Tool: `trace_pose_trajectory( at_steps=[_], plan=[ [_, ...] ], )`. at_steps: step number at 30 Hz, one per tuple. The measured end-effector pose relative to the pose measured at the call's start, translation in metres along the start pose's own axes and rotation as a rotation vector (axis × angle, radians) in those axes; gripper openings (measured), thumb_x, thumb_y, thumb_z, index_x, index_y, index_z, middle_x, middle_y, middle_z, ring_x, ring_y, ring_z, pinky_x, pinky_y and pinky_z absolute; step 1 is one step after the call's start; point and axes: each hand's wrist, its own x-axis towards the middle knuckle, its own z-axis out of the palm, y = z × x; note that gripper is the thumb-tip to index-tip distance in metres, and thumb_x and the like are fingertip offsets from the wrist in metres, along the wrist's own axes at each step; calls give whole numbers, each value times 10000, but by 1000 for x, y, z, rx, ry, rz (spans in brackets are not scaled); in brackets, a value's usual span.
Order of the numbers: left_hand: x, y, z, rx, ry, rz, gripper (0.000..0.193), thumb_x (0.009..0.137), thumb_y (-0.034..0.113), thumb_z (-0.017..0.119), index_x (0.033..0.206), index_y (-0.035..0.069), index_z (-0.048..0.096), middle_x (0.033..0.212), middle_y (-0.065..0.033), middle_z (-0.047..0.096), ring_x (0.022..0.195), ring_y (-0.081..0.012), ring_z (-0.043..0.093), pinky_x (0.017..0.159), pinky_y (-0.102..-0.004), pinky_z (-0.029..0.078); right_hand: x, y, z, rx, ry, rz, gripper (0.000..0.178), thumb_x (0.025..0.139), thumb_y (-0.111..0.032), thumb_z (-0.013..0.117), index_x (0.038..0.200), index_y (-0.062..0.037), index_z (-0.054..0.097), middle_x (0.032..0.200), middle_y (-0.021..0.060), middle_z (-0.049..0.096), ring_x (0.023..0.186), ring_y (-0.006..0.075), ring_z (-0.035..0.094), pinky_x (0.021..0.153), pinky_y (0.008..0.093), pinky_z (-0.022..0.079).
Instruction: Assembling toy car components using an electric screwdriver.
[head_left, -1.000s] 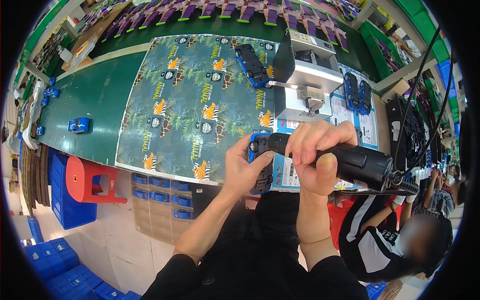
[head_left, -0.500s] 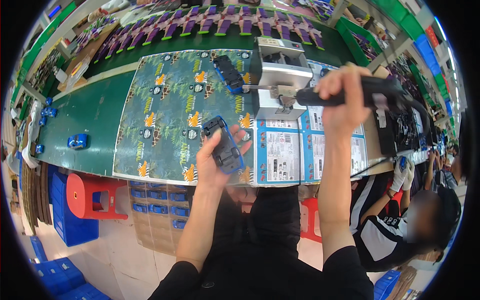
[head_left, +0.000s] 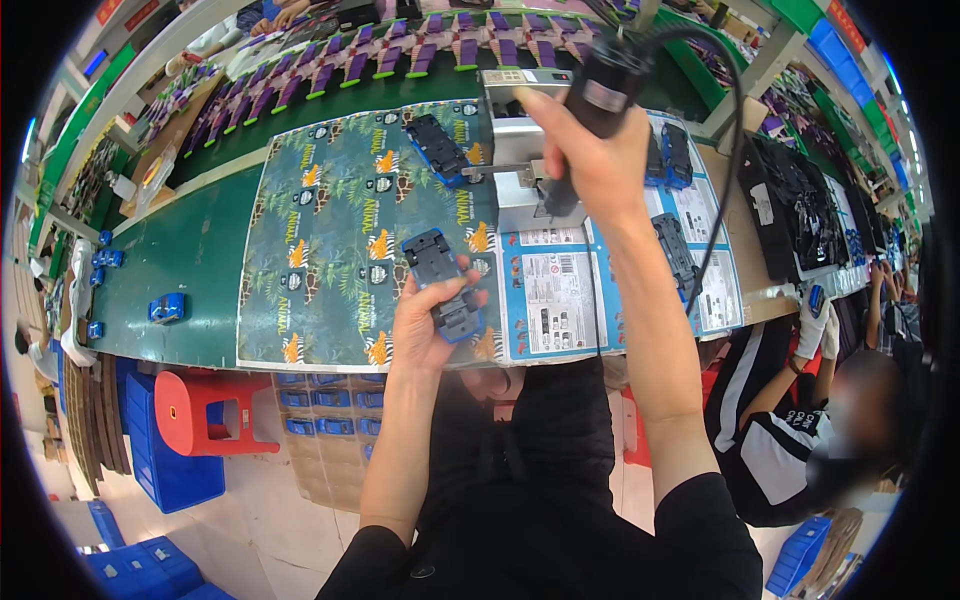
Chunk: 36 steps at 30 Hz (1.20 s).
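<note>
My left hand (head_left: 425,325) is closed round a toy car (head_left: 433,257), its black underside facing up and blue body showing at the edge. In my right hand (head_left: 600,150) is a black electric screwdriver (head_left: 610,85) with a cord, its nose pointing down beside the feeder's metal rail. The small metal screw feeder (head_left: 515,135) stands on the table, partly hidden behind my right hand and the tool. Whether the tip touches the feeder cannot be seen. Left of the feeder, another upturned toy car (head_left: 437,148) lies by the rail's end.
More upturned cars (head_left: 677,155) lie right of the feeder on printed sheets. A blue car (head_left: 167,308) sits on the green table at left. Purple toy parts (head_left: 430,60) line the back. The cord (head_left: 738,130) loops at right. A red stool (head_left: 190,410) and a gloved co-worker are nearby.
My right hand has moved left and swung the screwdriver from lying sideways to nearly upright, nose down at the feeder. My left hand keeps hold of the car. The view has shifted slightly.
</note>
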Motion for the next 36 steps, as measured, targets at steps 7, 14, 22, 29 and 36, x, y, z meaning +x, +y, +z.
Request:
trace_pose_trajectory(
  at_steps=[7,14,22,29,36],
  plan=[
    [1,-1,6,76,-20,57,472,783,-89,629,1226,27,516,1141,-141,627,947,-247,664,765,-427,602,-83,-31,-11,651,-238,-56,218,958,-274,521,948,-64,464,649,35,454,494,138,449,499,308,432],
    [0,-2,4,84,5,72,483,749,-99,632,1204,15,517,1129,-135,635,919,-243,670,748,-409,595,-109,-25,17,620,-216,25,233,928,-244,595,973,-47,479,652,52,496,523,162,492,525,323,465],
    [3,-3,3,67,-16,47,504,748,-99,633,1216,25,494,1102,-122,616,916,-245,664,722,-408,582,-115,-4,33,416,-255,59,264,873,-153,692,901,-39,455,632,82,506,492,158,491,509,318,477],
    [5,2,0,59,-8,-10,451,761,-84,614,1190,14,516,1079,-112,625,920,-230,659,729,-382,569,-111,3,36,569,-360,80,357,813,-199,785,869,-62,461,611,63,514,472,141,491,500,314,482],
    [7,4,1,67,-11,-29,424,756,-77,621,1161,8,527,1068,-111,626,915,-224,657,731,-372,567,-110,1,39,600,-318,135,385,796,-226,810,860,-61,469,613,60,523,474,144,501,490,306,483]
  ],
)
